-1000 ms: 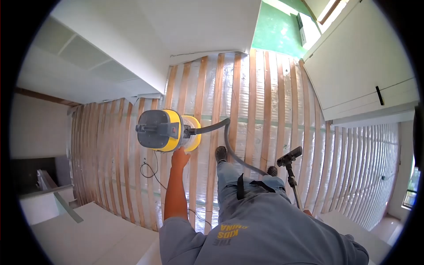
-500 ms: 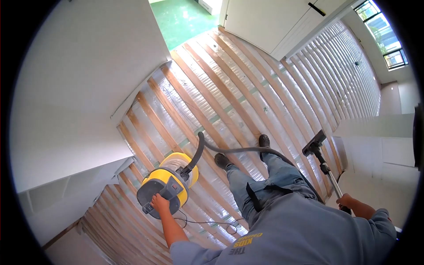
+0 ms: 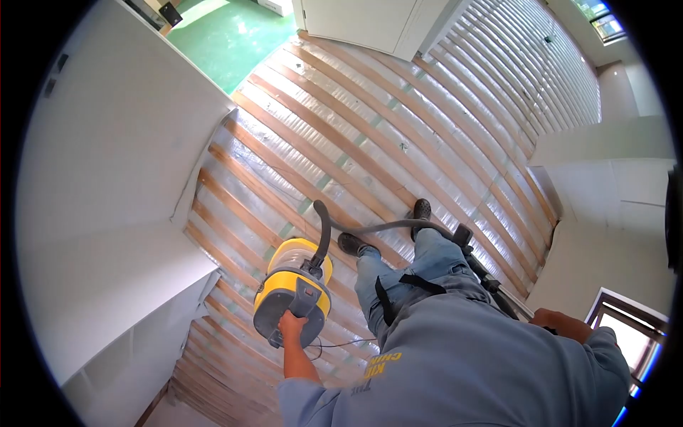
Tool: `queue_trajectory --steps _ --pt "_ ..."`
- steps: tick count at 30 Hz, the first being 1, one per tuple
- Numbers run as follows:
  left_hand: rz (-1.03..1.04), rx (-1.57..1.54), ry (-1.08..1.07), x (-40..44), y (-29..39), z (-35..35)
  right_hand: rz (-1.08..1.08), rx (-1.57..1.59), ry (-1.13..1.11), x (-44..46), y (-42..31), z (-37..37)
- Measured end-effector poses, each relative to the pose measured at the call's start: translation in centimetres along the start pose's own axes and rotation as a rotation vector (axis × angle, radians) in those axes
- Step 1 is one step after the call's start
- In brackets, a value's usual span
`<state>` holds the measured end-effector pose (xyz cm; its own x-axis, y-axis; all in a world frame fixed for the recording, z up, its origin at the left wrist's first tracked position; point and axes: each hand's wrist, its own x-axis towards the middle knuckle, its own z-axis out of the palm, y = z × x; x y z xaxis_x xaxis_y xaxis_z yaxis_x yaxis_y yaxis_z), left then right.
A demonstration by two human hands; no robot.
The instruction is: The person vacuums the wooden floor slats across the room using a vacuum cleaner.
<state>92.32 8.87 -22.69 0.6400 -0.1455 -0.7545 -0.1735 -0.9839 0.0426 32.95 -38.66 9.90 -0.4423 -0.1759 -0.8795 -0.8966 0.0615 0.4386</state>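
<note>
A yellow and grey vacuum cleaner [image 3: 279,302] is at the lower left of centre, tilted in the view. My left hand [image 3: 292,325] is closed on the handle of its dark lid. From its side a grey hose [image 3: 384,227] curves past my shoes to the right. My right hand [image 3: 562,324] is closed round the vacuum wand [image 3: 514,302] at my right side. The wand's dark floor head [image 3: 462,235] points up beside my right leg. A black cable [image 3: 345,344] trails between the vacuum and my body.
Wooden battens [image 3: 324,146] run over silvery foil across the floor. A white cabinet [image 3: 121,149] stands at the left and a white door panel [image 3: 363,21] at the top. Green flooring [image 3: 231,43] shows beyond the opening. A window [image 3: 629,331] is at the lower right.
My left hand has gone from beside the vacuum onto its lid handle, and the vacuum sits nearer my legs. The floor head has swung in beside my right leg. The view has turned.
</note>
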Motion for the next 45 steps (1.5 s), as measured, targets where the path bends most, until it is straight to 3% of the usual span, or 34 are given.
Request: queue_trajectory --steps 4,9,12,20,26,28,38,40,41,45 --pt "0.083 0.016 0.003 -1.6 8.1 -1.1 0.017 0.118 -0.046 -1.0 0.8 0.1" --pt "0.185 0.043 -0.04 -4.7 18.7 -1.9 -0.034 0.217 -0.11 6.0 5.4 0.5" --pt "0.251 0.089 -0.068 -4.7 23.3 -3.3 -0.028 0.495 -0.154 6.2 6.0 0.6" --pt "0.368 0.253 -0.05 -4.2 29.9 -8.7 -0.036 0.621 -0.257 10.4 22.8 4.9" --pt "0.496 0.371 -0.023 -2.2 32.7 -11.1 -0.029 0.632 -0.242 4.9 27.4 8.1" --pt "0.616 0.389 -0.006 -1.1 33.1 -11.8 -0.007 0.66 -0.232 4.1 27.3 10.2" --pt "0.811 0.499 0.041 4.4 37.4 -14.7 0.064 1.016 -0.206 4.2 18.8 17.0" --pt "0.776 0.524 0.002 5.4 39.5 -15.2 0.082 1.129 -0.207 5.4 16.6 16.4" --pt "0.805 0.525 0.005 5.8 40.2 -14.9 0.242 1.223 -0.181 3.8 13.2 14.2" --pt "0.735 0.501 0.006 7.8 42.4 -12.2 0.17 1.293 -0.187 6.0 8.8 10.1"
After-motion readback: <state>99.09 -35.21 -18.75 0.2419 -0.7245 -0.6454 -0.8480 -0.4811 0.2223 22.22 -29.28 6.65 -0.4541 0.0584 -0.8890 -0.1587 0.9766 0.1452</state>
